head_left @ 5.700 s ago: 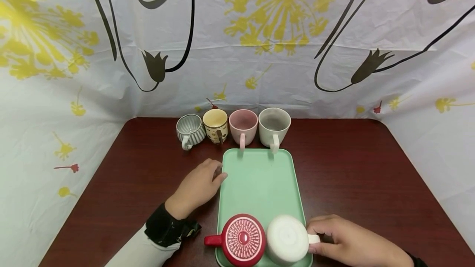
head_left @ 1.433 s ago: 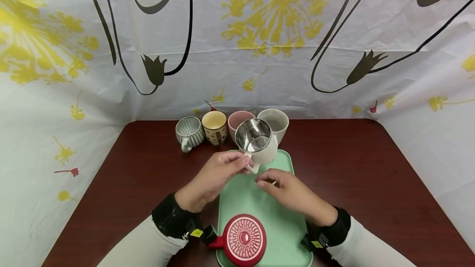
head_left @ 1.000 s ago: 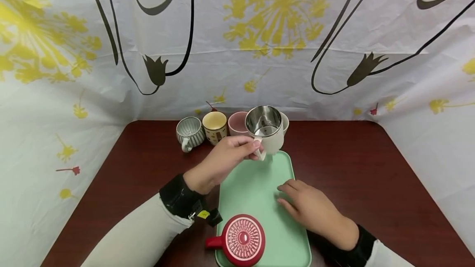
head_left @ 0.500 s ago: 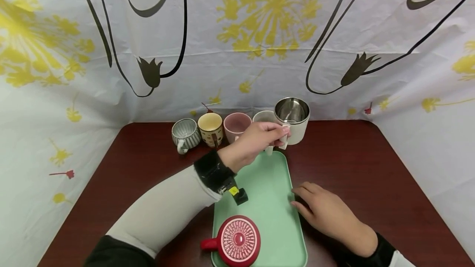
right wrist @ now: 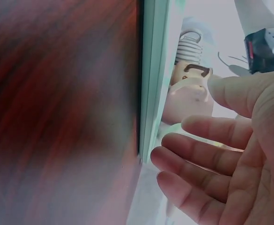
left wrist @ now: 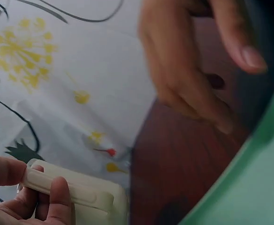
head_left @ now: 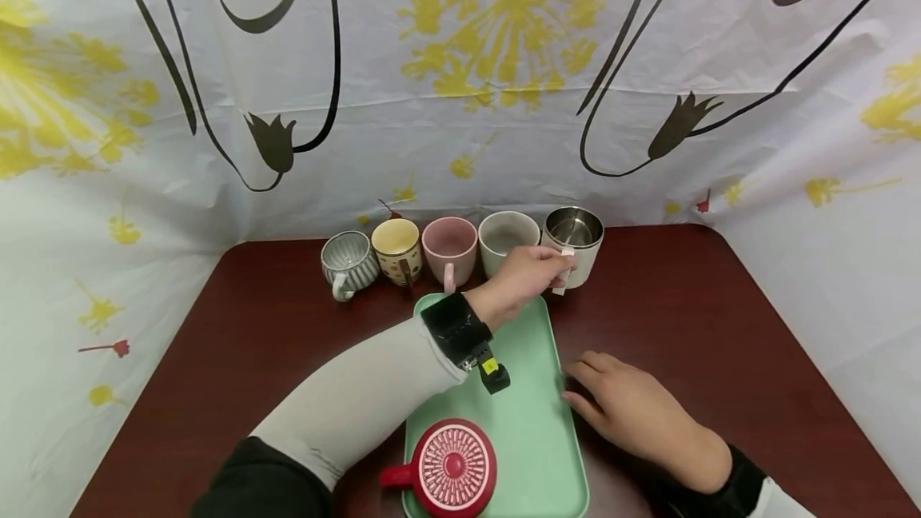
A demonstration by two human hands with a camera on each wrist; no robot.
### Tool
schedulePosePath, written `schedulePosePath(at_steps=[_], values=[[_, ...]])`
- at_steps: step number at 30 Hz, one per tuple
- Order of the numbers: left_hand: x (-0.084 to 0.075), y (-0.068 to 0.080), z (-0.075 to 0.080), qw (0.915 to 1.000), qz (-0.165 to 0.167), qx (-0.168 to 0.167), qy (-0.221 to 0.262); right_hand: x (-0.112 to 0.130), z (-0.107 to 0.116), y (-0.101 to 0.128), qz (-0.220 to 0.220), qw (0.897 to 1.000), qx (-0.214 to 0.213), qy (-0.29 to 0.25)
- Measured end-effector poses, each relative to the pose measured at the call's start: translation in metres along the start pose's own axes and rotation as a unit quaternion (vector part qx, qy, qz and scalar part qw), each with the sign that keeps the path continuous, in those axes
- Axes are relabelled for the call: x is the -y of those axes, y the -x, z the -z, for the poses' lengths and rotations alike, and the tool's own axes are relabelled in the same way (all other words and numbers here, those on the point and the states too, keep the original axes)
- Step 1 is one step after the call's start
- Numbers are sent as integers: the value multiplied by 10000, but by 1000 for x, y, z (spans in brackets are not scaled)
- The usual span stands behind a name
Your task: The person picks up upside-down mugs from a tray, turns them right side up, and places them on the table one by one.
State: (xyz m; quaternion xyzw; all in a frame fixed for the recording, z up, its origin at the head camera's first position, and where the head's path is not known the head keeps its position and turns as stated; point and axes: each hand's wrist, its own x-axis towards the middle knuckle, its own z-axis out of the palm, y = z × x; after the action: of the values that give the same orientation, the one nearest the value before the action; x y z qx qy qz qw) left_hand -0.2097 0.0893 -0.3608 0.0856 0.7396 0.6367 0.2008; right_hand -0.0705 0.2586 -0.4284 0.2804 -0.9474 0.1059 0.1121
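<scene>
My left hand (head_left: 531,273) pinches the handle of a white mug (head_left: 584,260) with a steel-lined inside. The mug stands upright at the right end of a row along the table's back. In the left wrist view, thumb and fingers close round the pale handle (left wrist: 62,187). My right hand (head_left: 633,406) rests relaxed by the right edge of the green tray (head_left: 532,430), holding nothing; the right wrist view shows its fingers (right wrist: 197,159) loosely bent beside the tray's rim. A red mug (head_left: 455,466) lies upside down on the tray's near end, handle to the left.
Left of the white mug stand a grey-white mug (head_left: 504,234), a pink mug (head_left: 450,242), a yellow spotted mug (head_left: 394,242) and a grey striped cup (head_left: 349,262). A patterned cloth (head_left: 403,102) hangs behind the dark red table (head_left: 676,310).
The white mug, earlier upside down on the tray, was turned upright, passed to my left hand and carried to the row's right end. My right hand has drawn back to the tray's right edge.
</scene>
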Motion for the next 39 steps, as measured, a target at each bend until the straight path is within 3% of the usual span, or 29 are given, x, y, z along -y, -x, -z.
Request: schedulePosePath(at_steps=[15, 24, 32, 39], values=[[28, -15, -22, 9953, 48, -458, -850, 0, -3, -1, 68, 9997, 227, -89], [33, -18, -25, 9927, 61, -770, -922, 0, -2, -2, 48, 9992, 361, -157], [36, -21, -28, 9914, 92, -792, -1035, -1, -4, 0, 43, 9990, 413, -175], [36, -20, -29, 9869, 9, -679, -1466, 0, -3, 2, 36, 9989, 431, -154]])
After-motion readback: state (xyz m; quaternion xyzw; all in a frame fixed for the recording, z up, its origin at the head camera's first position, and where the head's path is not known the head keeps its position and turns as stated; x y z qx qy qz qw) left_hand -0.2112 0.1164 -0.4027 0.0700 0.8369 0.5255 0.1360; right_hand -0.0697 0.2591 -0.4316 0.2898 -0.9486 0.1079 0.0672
